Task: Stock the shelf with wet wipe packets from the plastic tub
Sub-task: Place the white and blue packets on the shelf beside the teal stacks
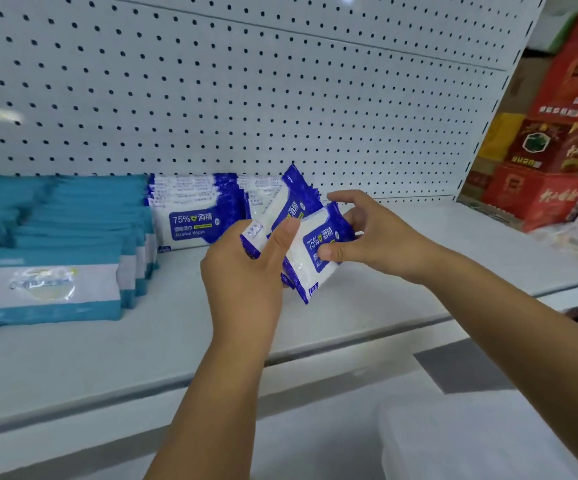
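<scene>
Above the white shelf [163, 341] I hold several small blue-and-white alcohol wipe packets. My left hand [246, 271] grips a bunch of packets [280, 209] from below, thumb across their front. My right hand [370, 233] pinches the front packet [315, 251] at its right end, thumb on its face. Behind them, a row of the same packets [190, 216] stands upright against the pegboard. The translucent plastic tub [471, 434] sits low at the bottom right, blurred.
Teal-and-white wipe packs [55, 271] fill the shelf's left part in stacked rows. The white pegboard back panel [246, 98] rises behind. Red gift boxes [550, 147] are stacked beyond the shelf's right end. Bare shelf surface lies right of my hands.
</scene>
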Tool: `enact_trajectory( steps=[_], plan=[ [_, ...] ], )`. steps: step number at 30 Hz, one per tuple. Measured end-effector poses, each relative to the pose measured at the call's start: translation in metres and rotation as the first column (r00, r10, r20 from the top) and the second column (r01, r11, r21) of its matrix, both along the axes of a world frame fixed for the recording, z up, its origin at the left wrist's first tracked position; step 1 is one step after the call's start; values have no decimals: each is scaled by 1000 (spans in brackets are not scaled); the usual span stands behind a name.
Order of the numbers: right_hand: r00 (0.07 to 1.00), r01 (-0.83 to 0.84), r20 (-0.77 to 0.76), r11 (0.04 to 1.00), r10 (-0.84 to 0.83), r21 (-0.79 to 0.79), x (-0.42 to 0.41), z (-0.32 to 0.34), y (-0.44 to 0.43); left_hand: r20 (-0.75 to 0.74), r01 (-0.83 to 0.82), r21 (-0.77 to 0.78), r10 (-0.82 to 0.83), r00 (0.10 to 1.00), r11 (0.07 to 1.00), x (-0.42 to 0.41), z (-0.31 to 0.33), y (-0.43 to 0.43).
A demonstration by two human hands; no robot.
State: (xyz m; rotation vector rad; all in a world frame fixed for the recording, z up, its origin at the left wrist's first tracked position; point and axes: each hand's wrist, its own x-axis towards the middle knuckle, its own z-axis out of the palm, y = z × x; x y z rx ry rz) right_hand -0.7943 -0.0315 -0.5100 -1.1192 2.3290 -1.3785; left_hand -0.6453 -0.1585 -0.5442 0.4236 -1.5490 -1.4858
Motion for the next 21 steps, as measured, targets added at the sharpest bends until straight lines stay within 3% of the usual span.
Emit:
enact_trajectory(
  steps=[2, 5, 8, 13, 21],
  plan=[
    [995, -36, 88, 999, 39, -40, -4, -6, -9, -8, -64, -17, 64, 998, 998, 0, -3, -6],
    [995, -29, 98, 998, 34, -53, -12, -17, -20, 9, -144, -33, 144, 990, 989, 2, -2, -19],
    [997, 50, 57, 996, -46, -76, -23, -28, -30, 63, -200, -52, 203, 977, 978, 3, -3, -32],
    [966, 253, -22, 960, -257, -117, -55, -42, -44, 162, -298, -221, 336, 928, 929, 9, -2, -41],
    [927, 299, -193, 944, -322, -138, -67, -48, -82, 271, -350, -355, 454, 849, 867, 22, -5, -49]
  ],
)
